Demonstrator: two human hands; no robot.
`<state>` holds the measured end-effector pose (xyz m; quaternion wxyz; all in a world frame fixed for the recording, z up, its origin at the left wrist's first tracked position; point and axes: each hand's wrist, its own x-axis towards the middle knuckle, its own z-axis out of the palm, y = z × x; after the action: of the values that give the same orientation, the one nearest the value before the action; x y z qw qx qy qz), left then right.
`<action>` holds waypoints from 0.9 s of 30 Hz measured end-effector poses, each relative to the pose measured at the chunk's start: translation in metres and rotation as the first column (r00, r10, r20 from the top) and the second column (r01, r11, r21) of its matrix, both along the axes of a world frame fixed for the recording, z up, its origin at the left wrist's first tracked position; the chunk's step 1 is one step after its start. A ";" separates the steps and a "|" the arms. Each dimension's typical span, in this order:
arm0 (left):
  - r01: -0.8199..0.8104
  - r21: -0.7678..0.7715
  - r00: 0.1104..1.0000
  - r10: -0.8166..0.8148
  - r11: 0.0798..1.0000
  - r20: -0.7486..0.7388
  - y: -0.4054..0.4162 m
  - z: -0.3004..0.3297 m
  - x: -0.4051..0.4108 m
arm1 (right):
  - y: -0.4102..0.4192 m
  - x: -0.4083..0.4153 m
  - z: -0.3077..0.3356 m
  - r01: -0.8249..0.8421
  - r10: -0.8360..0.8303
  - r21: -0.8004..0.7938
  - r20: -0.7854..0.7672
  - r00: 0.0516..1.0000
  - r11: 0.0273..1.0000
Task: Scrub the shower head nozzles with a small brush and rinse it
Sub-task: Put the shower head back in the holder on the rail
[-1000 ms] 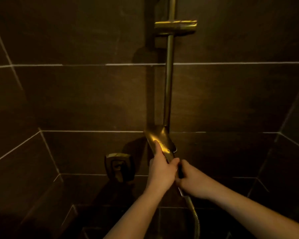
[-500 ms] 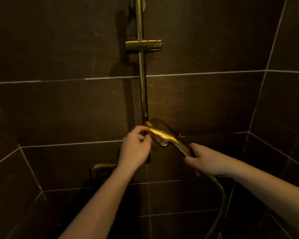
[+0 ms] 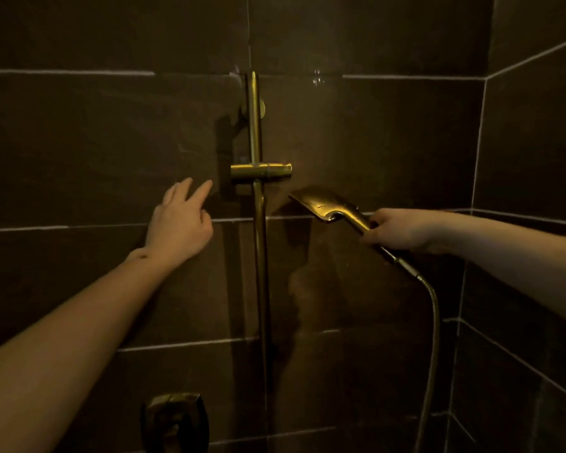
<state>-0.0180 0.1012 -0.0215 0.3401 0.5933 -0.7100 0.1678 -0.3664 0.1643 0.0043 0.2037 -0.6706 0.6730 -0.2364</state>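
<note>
**Shower head held off its bracket, free hand reaching toward the rail**

The right hand (image 3: 402, 228) is gripping the handle of the brass-coloured shower head (image 3: 324, 204), its fingers curled tight around the stem just behind the flat, squarish head. The head is pointing left and slightly upward, its back face toward the camera, so the nozzle side is turned away and cannot be seen. Its front edge is sitting just below and to the right of the slider bracket (image 3: 261, 172), close to it but not seated in it. From under the right hand, the metal hose (image 3: 433, 322) is running out of the handle's end and hanging down along the right side of the frame.

The left hand (image 3: 180, 223) is empty and spread, with fingers loosely extended and pointing up and to the right toward the bracket. Its fingertips are near the bracket's left end but apart from it. Whether the palm is touching the wall cannot be told.

The bracket is sitting crosswise on the vertical rail (image 3: 258, 256), which is running down the middle of the dark tiled wall (image 3: 79, 142). A few water drops are glinting on the tile above and to the right of the bracket. At the bottom edge, left of the rail, a metal wall fitting (image 3: 174, 420) is partly showing in the dim light; its detail is too dark to make out.
</note>
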 end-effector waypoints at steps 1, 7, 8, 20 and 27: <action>0.007 -0.045 1.000 -0.007 0.999 0.014 -0.007 0.006 0.001 | -0.006 0.002 0.012 0.007 -0.007 -0.038 0.000 1.000 0.999; -0.014 -0.173 0.999 0.020 0.985 0.037 -0.050 0.025 0.002 | -0.027 0.019 0.077 0.022 -0.019 -0.204 0.017 1.000 0.979; -0.027 -0.164 0.999 0.033 0.986 0.036 -0.058 0.027 0.001 | -0.030 0.023 0.085 0.028 -0.021 -0.221 0.033 0.999 0.975; -0.161 0.146 0.982 0.143 0.976 0.125 -0.115 0.010 -0.002 | -0.098 0.093 0.128 0.032 0.067 -0.443 0.206 0.976 0.896; -0.154 0.179 0.983 0.132 0.972 0.129 -0.114 0.013 -0.001 | -0.102 0.120 0.166 0.088 -0.003 -0.205 0.383 0.924 0.975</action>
<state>-0.0190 -0.0129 -0.0083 0.2274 0.6617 -0.6967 0.1581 -0.2468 0.0624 0.1702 0.2498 -0.6143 0.6062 -0.4390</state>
